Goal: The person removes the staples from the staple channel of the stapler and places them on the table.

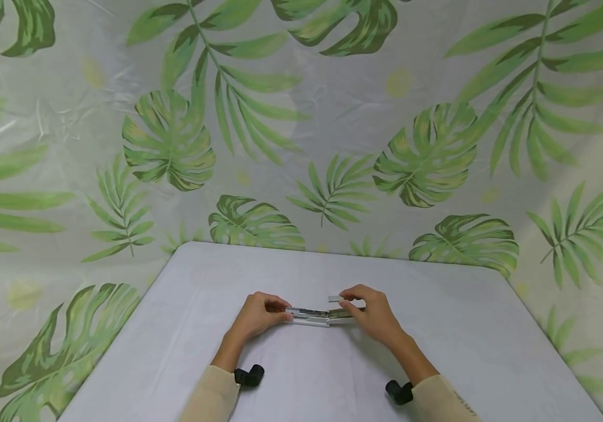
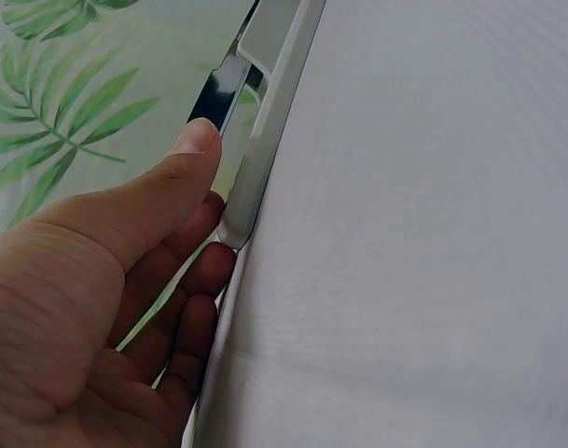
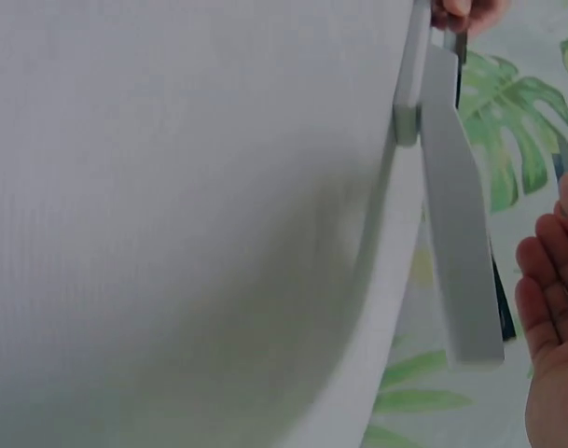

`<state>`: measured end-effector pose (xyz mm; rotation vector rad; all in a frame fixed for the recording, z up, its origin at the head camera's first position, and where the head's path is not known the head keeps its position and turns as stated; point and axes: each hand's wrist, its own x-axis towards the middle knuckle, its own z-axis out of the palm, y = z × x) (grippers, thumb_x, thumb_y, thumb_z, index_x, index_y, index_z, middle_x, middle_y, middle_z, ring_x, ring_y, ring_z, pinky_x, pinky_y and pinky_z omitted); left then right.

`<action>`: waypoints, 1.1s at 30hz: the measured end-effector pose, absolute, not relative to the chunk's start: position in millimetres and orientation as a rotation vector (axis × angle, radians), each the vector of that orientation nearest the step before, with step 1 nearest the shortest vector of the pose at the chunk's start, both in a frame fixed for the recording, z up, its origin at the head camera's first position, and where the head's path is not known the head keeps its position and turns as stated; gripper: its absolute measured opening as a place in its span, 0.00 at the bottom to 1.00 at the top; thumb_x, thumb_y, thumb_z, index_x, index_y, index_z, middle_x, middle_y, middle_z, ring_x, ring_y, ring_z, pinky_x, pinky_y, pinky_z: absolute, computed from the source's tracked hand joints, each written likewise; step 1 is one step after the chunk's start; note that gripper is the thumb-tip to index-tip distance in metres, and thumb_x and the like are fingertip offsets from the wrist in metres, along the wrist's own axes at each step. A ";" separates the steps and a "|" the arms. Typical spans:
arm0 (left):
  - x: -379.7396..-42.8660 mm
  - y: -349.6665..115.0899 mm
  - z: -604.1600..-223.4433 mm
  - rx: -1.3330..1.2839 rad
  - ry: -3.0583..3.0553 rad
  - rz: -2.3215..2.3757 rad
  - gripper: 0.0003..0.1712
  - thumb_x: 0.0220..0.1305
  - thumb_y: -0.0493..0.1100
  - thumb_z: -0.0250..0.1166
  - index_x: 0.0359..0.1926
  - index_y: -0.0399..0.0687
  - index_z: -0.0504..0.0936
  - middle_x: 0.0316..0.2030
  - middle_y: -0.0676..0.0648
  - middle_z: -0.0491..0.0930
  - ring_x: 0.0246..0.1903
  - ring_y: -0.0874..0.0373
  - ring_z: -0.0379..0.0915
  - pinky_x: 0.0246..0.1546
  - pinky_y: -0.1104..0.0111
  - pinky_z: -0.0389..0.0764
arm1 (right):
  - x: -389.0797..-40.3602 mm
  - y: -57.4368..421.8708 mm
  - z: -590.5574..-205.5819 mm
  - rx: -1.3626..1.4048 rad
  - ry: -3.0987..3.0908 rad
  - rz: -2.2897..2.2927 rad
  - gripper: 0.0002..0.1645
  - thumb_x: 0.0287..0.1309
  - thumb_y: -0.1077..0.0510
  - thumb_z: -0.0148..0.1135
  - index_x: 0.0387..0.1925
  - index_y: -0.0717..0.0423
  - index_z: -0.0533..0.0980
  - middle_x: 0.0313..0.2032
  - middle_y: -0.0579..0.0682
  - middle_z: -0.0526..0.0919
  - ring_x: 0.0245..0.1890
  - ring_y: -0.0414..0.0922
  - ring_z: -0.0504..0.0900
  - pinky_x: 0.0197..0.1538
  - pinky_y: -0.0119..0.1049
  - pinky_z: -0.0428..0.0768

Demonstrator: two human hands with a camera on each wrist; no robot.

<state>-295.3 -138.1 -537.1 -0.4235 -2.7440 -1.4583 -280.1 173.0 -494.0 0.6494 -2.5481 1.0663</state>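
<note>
One stapler, light-coloured, unfolded, over the middle of the desk; contact with it cannot be told. Left hand: grip closed on the stapler's left end. Right hand: narrow pinch on one small strip, apparently staples, just far of the stapler. Status, as judged: unfolding done; strip not inserted, stapler not closed.

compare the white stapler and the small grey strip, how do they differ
The stapler is much longer than the strip, which is a short piece.
The stapler combines a white casing with metal parts; the strip looks plain grey.
The left hand grips one end of the opened-out stapler, while the right hand pinches the strip, apart from it.
Both are narrow and hand-held.
</note>
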 end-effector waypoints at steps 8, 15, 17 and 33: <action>-292.2 -137.6 -541.4 -0.416 -2.753 -1.454 0.12 0.55 0.55 0.80 0.39 0.59 0.92 0.32 0.59 0.88 0.32 0.65 0.79 0.36 0.70 0.78 | -278.4 193.1 -497.0 0.658 -2.540 1.009 0.11 0.64 0.52 0.71 0.47 0.49 0.86 0.43 0.41 0.88 0.44 0.46 0.86 0.42 0.41 0.84; -292.5 -137.4 -541.9 -0.433 -2.740 -1.464 0.13 0.55 0.55 0.80 0.39 0.57 0.92 0.33 0.58 0.88 0.32 0.64 0.80 0.36 0.69 0.78 | -274.6 214.6 -491.7 0.619 -2.522 1.024 0.12 0.65 0.51 0.71 0.48 0.47 0.86 0.43 0.41 0.88 0.44 0.46 0.85 0.39 0.36 0.80; -292.6 -138.1 -541.1 -0.432 -2.746 -1.460 0.14 0.55 0.56 0.80 0.39 0.58 0.92 0.32 0.59 0.88 0.32 0.64 0.79 0.36 0.69 0.78 | -273.6 220.4 -489.6 0.607 -2.526 1.031 0.12 0.66 0.51 0.70 0.48 0.47 0.86 0.44 0.41 0.88 0.44 0.46 0.85 0.38 0.35 0.79; -294.6 -138.5 -534.6 -0.431 -2.733 -1.469 0.12 0.55 0.54 0.80 0.39 0.59 0.92 0.33 0.58 0.88 0.33 0.63 0.80 0.37 0.67 0.79 | -270.1 260.4 -489.8 0.511 -2.509 0.962 0.11 0.66 0.51 0.70 0.49 0.44 0.86 0.46 0.43 0.89 0.45 0.42 0.84 0.41 0.35 0.80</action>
